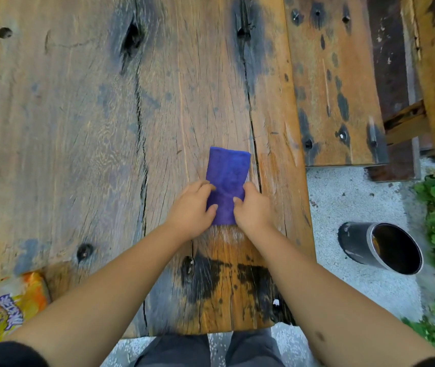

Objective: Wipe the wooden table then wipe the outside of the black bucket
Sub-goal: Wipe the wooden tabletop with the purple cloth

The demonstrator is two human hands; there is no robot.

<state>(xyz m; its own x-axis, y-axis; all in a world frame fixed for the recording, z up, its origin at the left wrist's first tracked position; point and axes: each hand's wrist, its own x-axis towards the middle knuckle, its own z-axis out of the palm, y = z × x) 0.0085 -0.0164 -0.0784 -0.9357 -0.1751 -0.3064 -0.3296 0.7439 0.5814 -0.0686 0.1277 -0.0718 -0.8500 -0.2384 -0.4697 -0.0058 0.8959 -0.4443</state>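
Worktop (78, 128) of cracked wood carried a folded purple cloth (227, 176) near its right edge. I noted left hand (192, 210) and right hand (254, 211) both pinching the cloth's near end, fingers curled onto it. Black bucket (380, 247) lay tipped on the concrete, well apart to the right. A snack bag (7, 305) sat at the near left corner. I judged the table-wiping step in hand; next calls for pushing the cloth across the boards.
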